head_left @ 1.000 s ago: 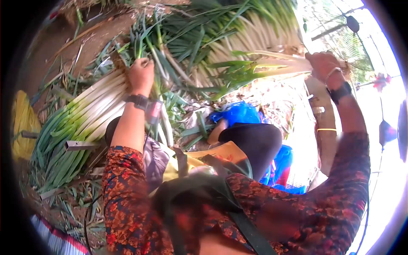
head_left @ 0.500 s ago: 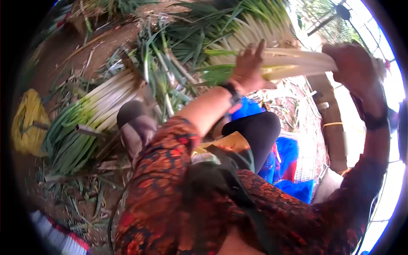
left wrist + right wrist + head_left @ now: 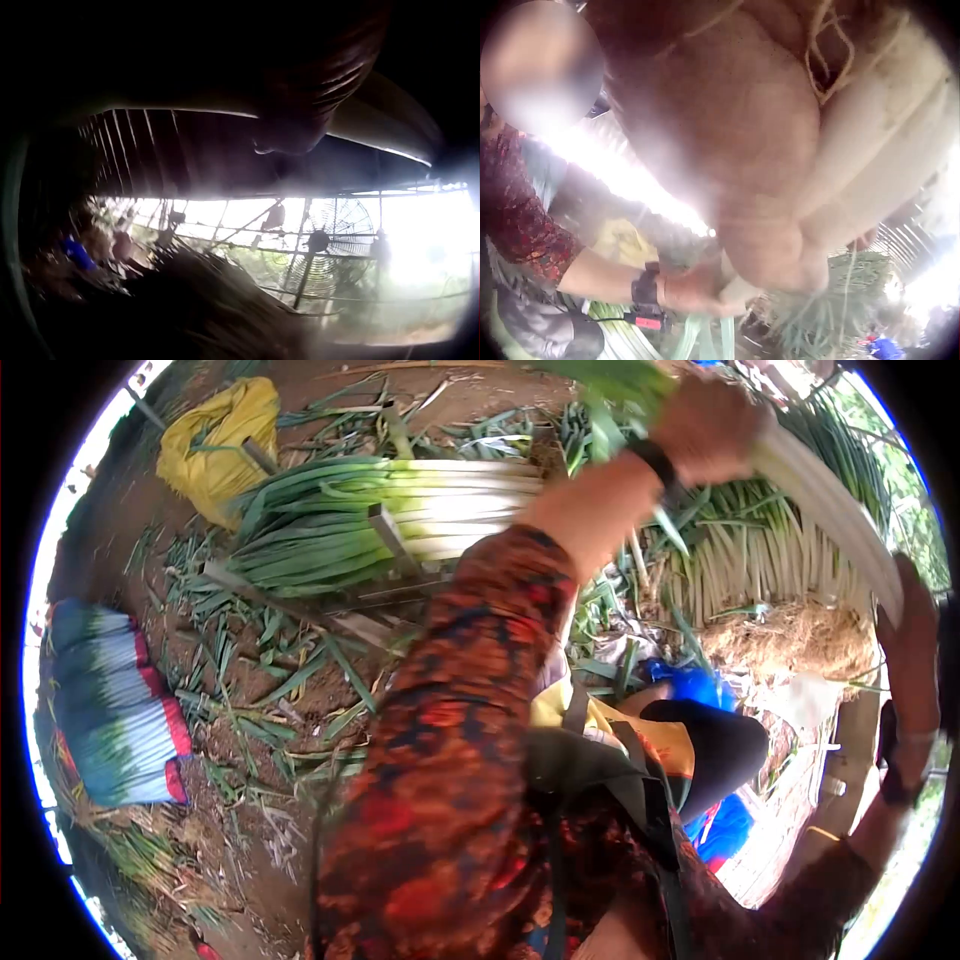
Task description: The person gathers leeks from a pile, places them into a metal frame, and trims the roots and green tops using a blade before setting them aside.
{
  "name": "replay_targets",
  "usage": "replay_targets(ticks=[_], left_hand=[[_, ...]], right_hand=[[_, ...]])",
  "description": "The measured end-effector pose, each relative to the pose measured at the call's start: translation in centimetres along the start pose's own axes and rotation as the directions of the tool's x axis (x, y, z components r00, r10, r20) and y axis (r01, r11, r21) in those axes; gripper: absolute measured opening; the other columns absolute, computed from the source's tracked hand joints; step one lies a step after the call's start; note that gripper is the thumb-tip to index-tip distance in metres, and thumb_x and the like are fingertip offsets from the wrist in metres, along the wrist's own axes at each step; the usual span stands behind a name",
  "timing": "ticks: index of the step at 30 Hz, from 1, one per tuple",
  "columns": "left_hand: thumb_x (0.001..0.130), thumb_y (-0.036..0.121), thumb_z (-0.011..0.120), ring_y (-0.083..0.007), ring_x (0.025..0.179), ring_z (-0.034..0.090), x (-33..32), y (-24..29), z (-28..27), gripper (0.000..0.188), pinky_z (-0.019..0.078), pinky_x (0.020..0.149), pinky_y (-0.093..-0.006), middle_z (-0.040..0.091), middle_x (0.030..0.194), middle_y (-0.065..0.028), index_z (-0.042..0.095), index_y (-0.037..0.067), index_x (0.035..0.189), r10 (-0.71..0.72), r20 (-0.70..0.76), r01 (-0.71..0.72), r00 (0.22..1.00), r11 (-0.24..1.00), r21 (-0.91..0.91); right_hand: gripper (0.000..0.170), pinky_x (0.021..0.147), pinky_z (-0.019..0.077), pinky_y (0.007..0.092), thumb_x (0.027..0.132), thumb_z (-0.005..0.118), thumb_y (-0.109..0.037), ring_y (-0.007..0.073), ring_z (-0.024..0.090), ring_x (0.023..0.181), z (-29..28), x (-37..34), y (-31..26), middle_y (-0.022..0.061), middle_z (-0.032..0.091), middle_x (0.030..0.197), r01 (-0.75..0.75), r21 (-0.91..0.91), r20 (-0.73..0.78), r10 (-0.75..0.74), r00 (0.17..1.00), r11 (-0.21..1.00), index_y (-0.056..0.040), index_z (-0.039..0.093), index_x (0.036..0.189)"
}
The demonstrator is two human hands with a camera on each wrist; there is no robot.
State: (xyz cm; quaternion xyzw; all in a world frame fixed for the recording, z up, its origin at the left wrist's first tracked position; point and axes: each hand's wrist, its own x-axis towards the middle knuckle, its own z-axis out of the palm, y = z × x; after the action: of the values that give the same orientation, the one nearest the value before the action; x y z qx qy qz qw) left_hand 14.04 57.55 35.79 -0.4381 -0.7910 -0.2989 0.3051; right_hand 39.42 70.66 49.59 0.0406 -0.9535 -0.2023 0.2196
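At the frame's upper right, the leeks (image 3: 830, 508), gripped mid-length by the left hand (image 3: 712, 432) and at their pale ends by the right hand (image 3: 912, 645), seem light, firm yet bruisable, best held around the white.

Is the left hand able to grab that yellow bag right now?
Probably not: the left hand is busy holding long leeks, and the yellow bag lies well off to the side, past the leafy end of the leek pile.
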Motion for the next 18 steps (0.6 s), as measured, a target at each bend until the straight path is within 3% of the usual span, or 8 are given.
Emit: replay_targets(ticks=[1,2,6,7,8,12,13,18], left_hand=[[0.067,0.032,0.079,-0.0206,0.094,0.063,-1.1,-3.6,-2.9,0.044,0.0471,0.088,-0.0521,0.063,0.089,-0.0045,0.062,0.019,0.105,0.059,-0.091,-0.065,0.994,0.996,-0.067],[0.080,0.016,0.073,-0.0194,0.089,0.058,-2.2,-5.0,-7.9,0.034,0.0424,0.094,-0.0433,0.061,0.097,-0.0038,0.057,0.013,0.109,0.250,-0.272,-0.183,0.929,0.951,0.250],[0.075,0.022,0.078,-0.0176,0.092,0.058,-7.1,-13.0,-18.6,0.042,0.0340,0.104,-0.0462,0.062,0.096,-0.0007,0.057,0.021,0.111,0.271,0.001,-0.205,0.963,0.724,0.658],[0.076,0.023,0.078,-0.0169,0.096,0.059,-8.8,-13.6,-20.9,0.041,0.0326,0.106,-0.0468,0.062,0.096,-0.0010,0.058,0.020,0.111,0.184,0.088,-0.197,0.979,0.746,0.636],[0.079,0.023,0.076,-0.0181,0.097,0.060,-10.5,-14.9,-22.2,0.038,0.0351,0.105,-0.0470,0.063,0.098,-0.0024,0.058,0.019,0.112,0.116,0.176,-0.206,0.978,0.699,0.684],[0.067,0.017,0.079,-0.0209,0.104,0.060,-18.3,-22.0,-23.5,0.056,0.0398,0.099,-0.0527,0.063,0.106,-0.0048,0.058,0.018,0.118,-0.019,0.323,-0.254,0.946,0.574,0.778],[0.068,0.018,0.080,-0.0205,0.107,0.059,-20.2,-23.1,-22.7,0.061,0.0332,0.105,-0.0544,0.061,0.109,-0.0034,0.054,0.020,0.123,-0.221,0.372,-0.169,0.901,0.611,0.773],[0.073,0.054,0.074,-0.0232,0.124,0.051,-33.0,-29.4,-12.9,0.082,0.0137,0.115,-0.0607,0.055,0.131,-0.0052,0.039,0.029,0.143,-0.610,0.510,0.082,0.606,0.686,0.723]], right_hand=[[0.048,0.087,0.0483,0.0433,0.081,0.068,-0.014,0.0348,0.062,0.100,2.2,1.7,-1.0,0.0189,0.064,0.108,-0.055,0.037,0.000,0.055,0.998,0.998,-0.0097,0.053,0.126],[0.050,0.086,0.0500,0.0432,0.083,0.067,-0.016,0.0350,0.063,0.100,4.4,3.4,-1.9,0.0190,0.063,0.112,-0.111,0.074,0.000,0.111,0.994,0.991,-0.0120,0.051,0.130],[0.054,0.077,0.0552,0.0412,0.080,0.072,-0.021,0.0308,0.067,0.090,12.9,10.8,-11.2,0.0143,0.067,0.104,-0.071,0.416,-0.037,0.094,0.995,0.906,-0.0148,0.052,0.130],[0.053,0.070,0.0585,0.0347,0.082,0.073,-0.027,0.0238,0.070,0.082,16.4,13.1,-13.4,0.0122,0.070,0.099,0.051,0.427,-0.114,-0.002,0.993,0.903,-0.0146,0.053,0.130],[0.057,0.073,0.0590,0.0340,0.080,0.074,-0.025,0.0231,0.070,0.084,17.5,14.5,-17.1,0.0119,0.070,0.101,-0.106,0.541,0.103,0.060,0.993,0.834,-0.0127,0.053,0.131],[0.054,0.080,0.0541,0.0405,0.077,0.075,-0.021,0.0300,0.067,0.089,25.9,18.0,-27.8,0.0132,0.067,0.099,0.096,0.752,0.015,-0.163,0.986,0.652,-0.0145,0.054,0.126],[0.050,0.081,0.0526,0.0423,0.077,0.075,-0.023,0.0326,0.066,0.089,29.4,18.1,-29.9,0.0125,0.068,0.096,0.177,0.745,-0.076,-0.183,0.980,0.643,-0.0165,0.055,0.123],[0.065,0.104,0.0348,0.0516,0.081,0.071,-0.036,0.0325,0.048,0.123,39.1,16.0,-34.8,0.0126,0.056,0.127,-0.038,0.518,0.456,-0.238,0.858,0.854,-0.0205,0.043,0.138]])
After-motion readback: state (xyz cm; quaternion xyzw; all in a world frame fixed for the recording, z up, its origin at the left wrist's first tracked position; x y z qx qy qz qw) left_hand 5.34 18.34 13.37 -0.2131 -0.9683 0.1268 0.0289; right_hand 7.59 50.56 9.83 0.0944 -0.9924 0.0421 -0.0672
